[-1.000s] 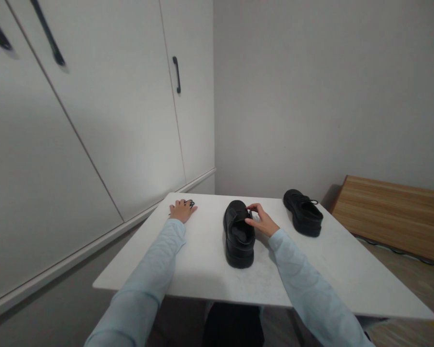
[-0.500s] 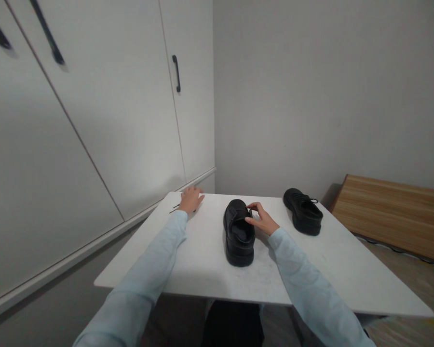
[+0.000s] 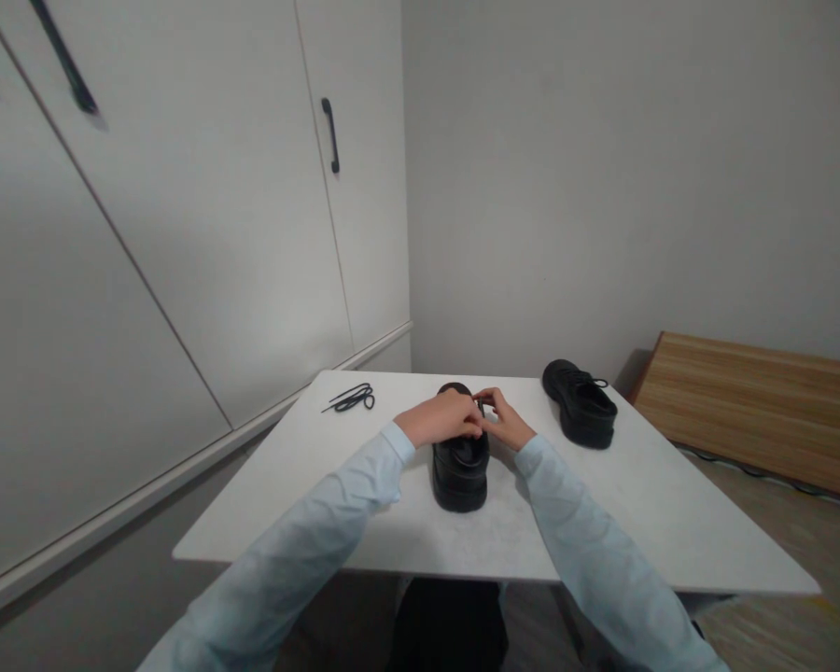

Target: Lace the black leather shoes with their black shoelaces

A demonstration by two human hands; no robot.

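Black leather shoe [image 3: 460,464] is found directly under both hands, approx. in the middle of the white table [image 3: 392,523], heel toward the person. The left hand [image 3: 440,419] is now laid over the shoe's upper, fingers curled; 0.5 s ago it was kept far to the left, on the black lace [image 3: 351,399]. The lace is now seen free on the table, well apart to the left of that hand. The right hand [image 3: 505,422] is kept at the same place as before, thumb and forefinger pinching sth. small and dark at the shoe's top edge, touching the left fingertips. What exactly is pinched cannot be told. A 2nd black shoe [image 3: 580,403] is placed near, to the right of the right hand, not touched.
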